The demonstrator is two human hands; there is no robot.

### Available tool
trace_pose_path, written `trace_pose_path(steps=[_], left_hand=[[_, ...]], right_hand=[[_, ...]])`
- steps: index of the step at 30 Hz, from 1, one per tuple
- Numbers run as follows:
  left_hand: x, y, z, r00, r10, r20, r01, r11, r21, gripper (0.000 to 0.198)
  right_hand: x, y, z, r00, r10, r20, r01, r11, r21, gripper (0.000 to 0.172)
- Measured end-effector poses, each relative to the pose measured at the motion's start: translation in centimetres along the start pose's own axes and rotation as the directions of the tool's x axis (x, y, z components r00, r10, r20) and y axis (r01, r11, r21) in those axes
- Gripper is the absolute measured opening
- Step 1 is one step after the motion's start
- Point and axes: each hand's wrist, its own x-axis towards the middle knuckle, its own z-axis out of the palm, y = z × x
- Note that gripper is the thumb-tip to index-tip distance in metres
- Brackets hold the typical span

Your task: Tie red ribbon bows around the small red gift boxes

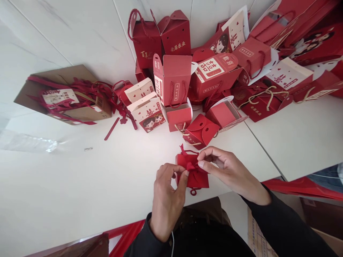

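A small red gift box sits on the white table near its front edge, right in front of me. Across its top a red ribbon is tied in a bow or knot. My left hand pinches the ribbon on the left side between thumb and forefinger. From the right, my right hand closes thumb and forefinger on the ribbon's other side. A red cord shows above the box, and a small cord loop sticks out below it.
Many red gift boxes crowd the back, with a rope-handled box just beyond my hands. At the left stands a cardboard box of red ribbons. A loose red strip and clear plastic lie on the table.
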Motion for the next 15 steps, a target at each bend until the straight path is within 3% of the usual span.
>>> trace_pose_path(steps=[9, 15], left_hand=[[-1.4, -0.3, -0.6, 0.996, -0.082, 0.038, 0.079, 0.995, 0.066, 0.016], [-1.8, -0.4, -1.0, 0.949, -0.283, 0.137, 0.294, 0.954, -0.066, 0.023]], right_hand=[[-0.4, 1.8, -0.2, 0.970, -0.009, -0.242, -0.037, 0.982, -0.186, 0.014], [-0.5, 2.6, -0.3, 0.962, -0.015, -0.273, -0.041, 0.979, -0.200, 0.017]])
